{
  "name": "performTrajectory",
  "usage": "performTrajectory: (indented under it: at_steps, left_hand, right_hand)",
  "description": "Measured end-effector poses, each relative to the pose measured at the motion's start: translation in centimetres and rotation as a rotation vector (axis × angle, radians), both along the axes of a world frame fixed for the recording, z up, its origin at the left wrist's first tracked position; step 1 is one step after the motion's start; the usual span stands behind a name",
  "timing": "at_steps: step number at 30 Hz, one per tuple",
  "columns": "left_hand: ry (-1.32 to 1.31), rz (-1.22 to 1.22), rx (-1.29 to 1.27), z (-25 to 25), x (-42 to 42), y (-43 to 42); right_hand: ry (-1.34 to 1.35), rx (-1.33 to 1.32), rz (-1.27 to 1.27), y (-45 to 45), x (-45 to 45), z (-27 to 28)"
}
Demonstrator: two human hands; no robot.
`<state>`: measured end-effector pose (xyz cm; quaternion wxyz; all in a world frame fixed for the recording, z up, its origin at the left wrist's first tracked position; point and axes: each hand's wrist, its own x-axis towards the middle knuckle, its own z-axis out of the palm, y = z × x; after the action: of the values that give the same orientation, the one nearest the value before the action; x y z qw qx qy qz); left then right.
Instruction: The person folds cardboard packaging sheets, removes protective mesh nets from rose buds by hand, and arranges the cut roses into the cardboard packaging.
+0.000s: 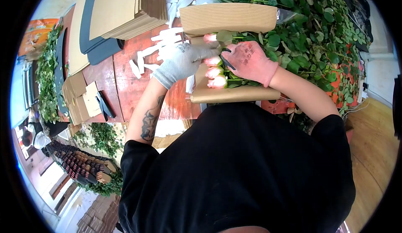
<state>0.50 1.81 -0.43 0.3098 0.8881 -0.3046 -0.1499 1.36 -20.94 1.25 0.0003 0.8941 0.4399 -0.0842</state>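
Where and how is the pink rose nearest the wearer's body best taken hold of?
Probably by the stem end just behind the bloom of the nearest rose, pinched from above and the right by the right hand. The bloom points left on the brown paper, with another rose close beyond it, while its leafy side trails right. Leaves hide most of the stem.

At left, a person (38, 137) is near a dark pile (78, 161) beside leafy greenery (104, 187).
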Motion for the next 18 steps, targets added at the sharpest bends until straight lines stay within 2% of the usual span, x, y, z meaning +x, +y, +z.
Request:
performTrajectory:
  at_steps: [2,5,7,8,11,12,13,15,16,18]
  left_hand:
    - [-0.097,-0.024,-0.022,-0.2,-0.6,0.1]
    - [-0.233,-0.054,-0.016,0.4,-0.9,-0.1]
    - [-0.27,-0.049,0.019,0.4,-1.1,0.1]
    - [-0.234,-0.042,0.038,0.1,-1.0,0.2]
    - [-0.165,-0.048,0.131,0.2,-0.8,0.1]
    - [-0.174,-0.049,0.157,0.7,-0.9,-0.1]
    - [-0.182,-0.049,0.182,0.8,-0.9,-0.2]
    - [-0.205,-0.057,0.141,0.3,-0.9,-0.1]
    - [-0.233,-0.055,0.108,0.1,-0.9,0.0]
    - [-0.189,-0.054,0.051,0.1,-0.6,0.1]
  right_hand:
    - [0.069,-0.069,-0.014,0.0,0.0,0.0]
    - [-0.031,0.061,-0.006,-0.9,-0.4,-0.8]
    - [-0.335,0.438,0.089,-1.3,-0.9,-0.9]
    - [0.016,0.132,0.042,-1.1,-0.8,0.8]
    - [-0.002,0.106,0.064,-1.1,-1.2,-0.5]
    - [-0.132,0.272,0.108,-1.1,-1.2,-0.9]
    - [-0.135,0.267,0.103,-1.2,-1.1,-1.1]
    - [0.117,-0.08,0.048,-0.3,-1.2,0.4]
    - [0.004,0.056,0.085,-1.0,-1.8,-0.4]
    - [0.072,-0.03,0.087,-0.5,-1.4,0.5]
